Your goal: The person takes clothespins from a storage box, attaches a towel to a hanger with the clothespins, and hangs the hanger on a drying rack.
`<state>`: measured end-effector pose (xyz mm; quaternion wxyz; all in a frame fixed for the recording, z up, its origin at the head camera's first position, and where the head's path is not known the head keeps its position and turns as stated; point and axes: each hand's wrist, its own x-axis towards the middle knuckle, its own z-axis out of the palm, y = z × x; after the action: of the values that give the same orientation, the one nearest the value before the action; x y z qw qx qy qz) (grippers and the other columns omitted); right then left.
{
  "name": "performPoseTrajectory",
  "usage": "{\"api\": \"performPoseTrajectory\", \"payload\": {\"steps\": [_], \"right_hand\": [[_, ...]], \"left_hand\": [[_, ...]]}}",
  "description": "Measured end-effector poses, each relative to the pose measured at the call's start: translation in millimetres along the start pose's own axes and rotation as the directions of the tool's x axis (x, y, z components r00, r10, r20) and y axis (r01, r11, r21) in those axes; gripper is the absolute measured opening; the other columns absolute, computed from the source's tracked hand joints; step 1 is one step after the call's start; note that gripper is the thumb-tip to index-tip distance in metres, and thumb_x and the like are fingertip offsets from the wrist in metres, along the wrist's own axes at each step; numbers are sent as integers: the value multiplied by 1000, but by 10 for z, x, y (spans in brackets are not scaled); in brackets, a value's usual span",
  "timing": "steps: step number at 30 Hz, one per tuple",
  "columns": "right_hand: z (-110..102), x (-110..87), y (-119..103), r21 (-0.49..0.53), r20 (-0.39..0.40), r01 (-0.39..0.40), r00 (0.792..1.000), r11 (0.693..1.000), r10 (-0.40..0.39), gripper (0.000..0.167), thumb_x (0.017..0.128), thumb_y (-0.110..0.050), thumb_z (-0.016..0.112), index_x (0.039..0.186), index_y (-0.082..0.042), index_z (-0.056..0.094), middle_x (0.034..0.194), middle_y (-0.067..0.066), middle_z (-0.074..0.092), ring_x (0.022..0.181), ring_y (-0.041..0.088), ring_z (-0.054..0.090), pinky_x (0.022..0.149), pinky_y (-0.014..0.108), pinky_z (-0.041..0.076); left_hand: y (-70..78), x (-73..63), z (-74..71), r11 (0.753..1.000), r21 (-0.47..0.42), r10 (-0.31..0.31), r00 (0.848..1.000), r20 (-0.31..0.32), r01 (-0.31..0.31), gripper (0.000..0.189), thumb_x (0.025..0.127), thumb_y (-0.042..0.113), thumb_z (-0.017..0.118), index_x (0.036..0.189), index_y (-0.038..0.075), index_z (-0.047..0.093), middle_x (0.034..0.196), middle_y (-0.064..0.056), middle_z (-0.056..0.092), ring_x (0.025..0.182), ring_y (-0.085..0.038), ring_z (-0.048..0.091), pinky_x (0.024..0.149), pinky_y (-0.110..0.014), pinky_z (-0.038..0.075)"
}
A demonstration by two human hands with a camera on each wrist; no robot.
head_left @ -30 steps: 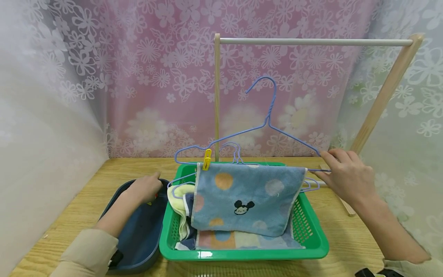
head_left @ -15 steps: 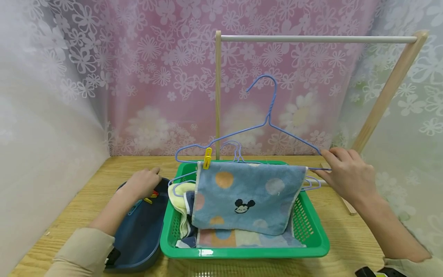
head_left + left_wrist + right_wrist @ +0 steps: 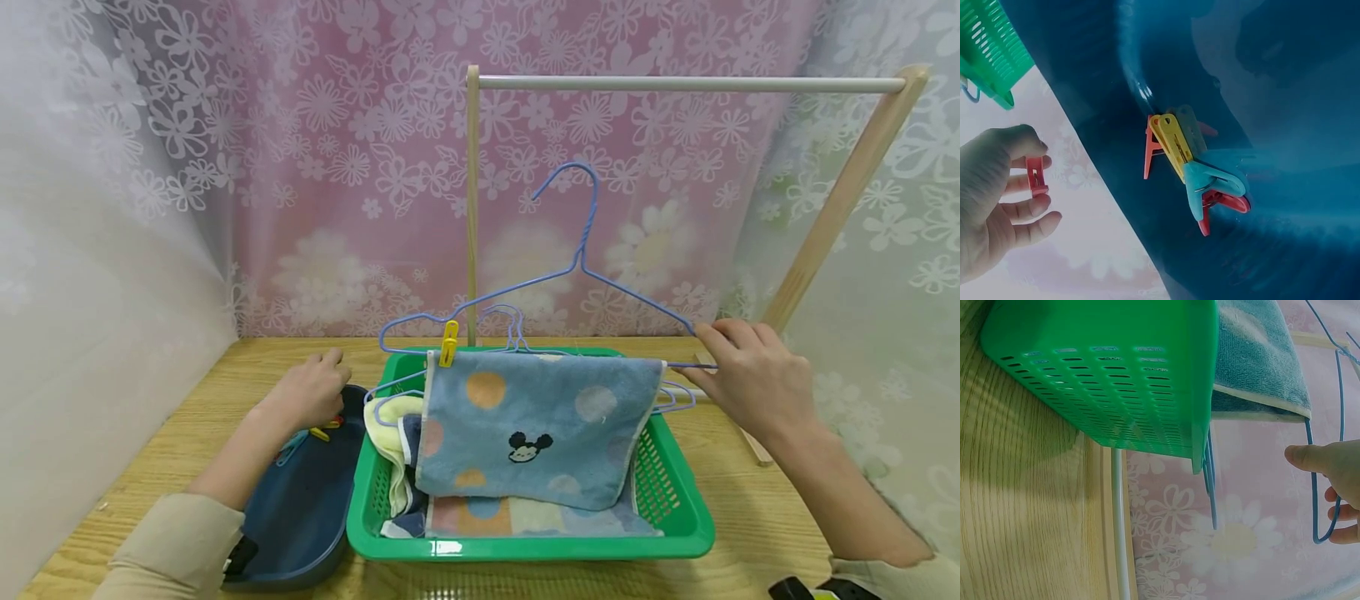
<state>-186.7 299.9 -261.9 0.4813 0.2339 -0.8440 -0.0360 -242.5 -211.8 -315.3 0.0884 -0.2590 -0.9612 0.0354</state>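
My left hand [image 3: 311, 392] is raised over the far end of the dark blue basin [image 3: 300, 521]. In the left wrist view its thumb and fingers pinch a red clothespin [image 3: 1035, 177]. My right hand [image 3: 757, 383] grips the right end of a blue wire hanger [image 3: 584, 237], whose hook points up. Over the hanger's lower bar hangs a light blue towel [image 3: 540, 417] with coloured dots and a mouse-face patch. A yellow clothespin [image 3: 448, 344] fastens the towel's upper left corner to the bar; no clothespin shows at its right corner.
A green basket [image 3: 525, 548] beneath the towel holds more cloths and hangers. Several clothespins lie in the basin, among them a yellow clothespin [image 3: 1174, 140] and a teal clothespin [image 3: 1213, 181]. Behind stands a wooden rack with a white rail [image 3: 690, 84].
My left hand has come up out of the basin and shifted slightly toward its far left, uncovering the clothespins there. The right hand, hanger and towel have stayed nearly still.
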Motion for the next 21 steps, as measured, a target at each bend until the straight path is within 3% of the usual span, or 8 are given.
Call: {"api": "performPoseTrajectory", "payload": {"steps": [5, 10, 15, 17, 21], "right_hand": [[-7, 1, 0, 2, 3, -5, 1000, 1000, 5, 77, 89, -66, 25, 101, -2, 67, 90, 18, 61, 76, 42, 56, 37, 54, 40], [-4, -2, 5, -1, 2, -2, 1000, 1000, 2, 77, 89, -66, 25, 101, -2, 67, 90, 18, 61, 76, 42, 56, 37, 53, 41], [0, -2, 5, 2, 9, -2, 1000, 1000, 2, 78, 89, -66, 24, 101, -2, 67, 90, 18, 62, 76, 42, 56, 38, 54, 41], [2, -2, 4, 2, 7, 2, 1000, 1000, -2, 77, 89, -66, 24, 101, -2, 67, 90, 18, 62, 76, 42, 56, 38, 53, 41], [5, 0, 7, -2, -4, 7, 1000, 1000, -7, 77, 90, -65, 25, 100, -2, 67, 90, 18, 62, 75, 42, 57, 37, 53, 41]], "left_hand": [[-8, -17, -25, 1000, 4, 6, 1000, -29, -5, 17, 79, -4, 57, 93, 0, 64, 116, -24, 48, 81, -39, 52, 59, -44, 47], [-10, -30, -65, 999, 20, 36, 998, -44, -35, 32, 76, -6, 62, 106, 4, 64, 127, -23, 46, 86, -42, 53, 51, -38, 46], [-30, -40, -78, 1000, -23, 12, 999, -42, -13, 58, 70, -8, 69, 125, 7, 56, 133, -25, 39, 97, -47, 50, 48, -34, 44], [-36, -45, -84, 998, -66, -14, 999, -46, 11, 66, 67, -9, 71, 129, 6, 52, 129, -27, 40, 101, -48, 48, 52, -37, 47], [-31, -61, -131, 992, -114, -58, 997, -60, 51, 68, 68, -12, 67, 131, 1, 47, 106, -24, 51, 94, -42, 51, 63, -43, 47]]}}
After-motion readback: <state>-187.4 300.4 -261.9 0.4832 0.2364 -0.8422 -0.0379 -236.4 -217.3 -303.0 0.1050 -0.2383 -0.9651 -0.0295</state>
